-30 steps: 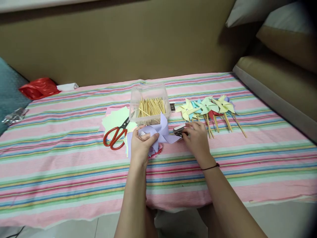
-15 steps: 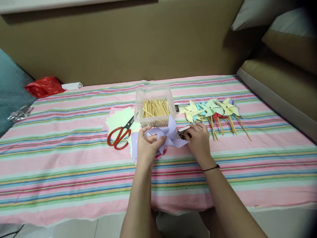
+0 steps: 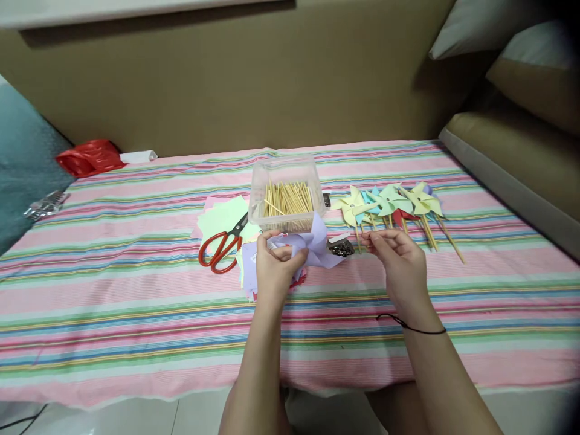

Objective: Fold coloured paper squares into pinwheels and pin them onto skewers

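Observation:
My left hand (image 3: pixel 277 264) pinches a purple paper pinwheel (image 3: pixel 319 246) at its middle, above a stack of coloured paper (image 3: pixel 249 266). Off to the right, the fingertips of my right hand (image 3: pixel 399 257) are pressed together; whatever they hold is too small to make out. Between the hands lies a small clear bag of dark bits (image 3: pixel 342 248) with a white strip along its top. Behind the pinwheel stands a clear plastic box (image 3: pixel 286 167) of wooden sticks (image 3: pixel 290 199).
Red-handled scissors (image 3: pixel 222 244) rest on pale green sheets (image 3: pixel 222 217) to the left. Finished pinwheels on sticks (image 3: pixel 392 202) lie at the right. A red plastic bag (image 3: pixel 90 158) and a clear packet (image 3: pixel 46 205) are at the far left. Cushions (image 3: pixel 530 121) border the right side.
My right hand has come out of the small bag and moved right, fingertips pinched. My left hand keeps the purple pinwheel in nearly the same place.

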A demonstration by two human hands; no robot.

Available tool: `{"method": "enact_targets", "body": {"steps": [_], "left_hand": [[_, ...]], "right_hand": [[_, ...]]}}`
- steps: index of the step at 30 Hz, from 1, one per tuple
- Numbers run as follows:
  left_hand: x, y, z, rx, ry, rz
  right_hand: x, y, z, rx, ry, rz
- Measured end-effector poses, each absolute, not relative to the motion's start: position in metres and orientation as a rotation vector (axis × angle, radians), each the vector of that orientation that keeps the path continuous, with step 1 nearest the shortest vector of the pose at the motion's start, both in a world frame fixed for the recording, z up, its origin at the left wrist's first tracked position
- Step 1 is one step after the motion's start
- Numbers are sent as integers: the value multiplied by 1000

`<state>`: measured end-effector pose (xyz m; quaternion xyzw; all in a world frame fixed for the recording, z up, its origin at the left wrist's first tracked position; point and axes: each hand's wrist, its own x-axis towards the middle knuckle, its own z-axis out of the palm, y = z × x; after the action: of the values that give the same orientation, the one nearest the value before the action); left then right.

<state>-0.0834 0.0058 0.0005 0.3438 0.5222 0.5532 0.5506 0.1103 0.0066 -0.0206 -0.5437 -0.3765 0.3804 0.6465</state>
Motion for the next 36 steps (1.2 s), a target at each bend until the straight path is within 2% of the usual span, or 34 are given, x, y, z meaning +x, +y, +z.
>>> {"method": "enact_targets", "body": {"steps": [7, 14, 24, 36], "left_hand": [[-80, 7, -2, 846, 1264, 1301], [-77, 8, -3, 883, 1274, 1294], [-71, 9, -5, 960, 1245, 1330], [-69, 10, -7, 999, 1174, 1350]], "right_hand": [[112, 7, -16, -1114, -642, 1073], [110, 2, -12, -1117, -746, 1010], [77, -10, -4, -1067, -1264, 988], [77, -7, -9, -1096, -1309, 938]]}}
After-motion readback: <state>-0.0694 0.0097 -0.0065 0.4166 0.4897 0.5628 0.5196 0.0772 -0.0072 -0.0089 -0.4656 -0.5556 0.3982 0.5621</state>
